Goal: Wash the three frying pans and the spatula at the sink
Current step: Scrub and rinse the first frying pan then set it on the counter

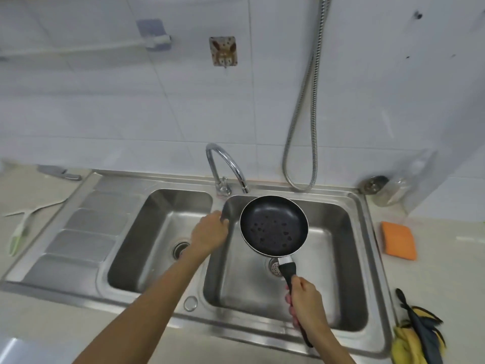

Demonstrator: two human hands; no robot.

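Note:
A small black frying pan [273,225] with water drops inside hangs over the right basin of the steel double sink [362,261], just below the tap spout. My right hand [304,298] grips its black handle. My left hand [210,233] reaches forward over the divider between the basins, left of the pan, fingers curled downward; what they touch is hidden. No other pans or spatula are in sight.
A chrome tap [225,164] stands behind the divider. An orange sponge [399,240] lies on the right counter, a yellow and dark cloth [417,334] nearer me. A green-handled brush [19,232] lies left of the drainboard. A metal hose [307,106] hangs on the wall.

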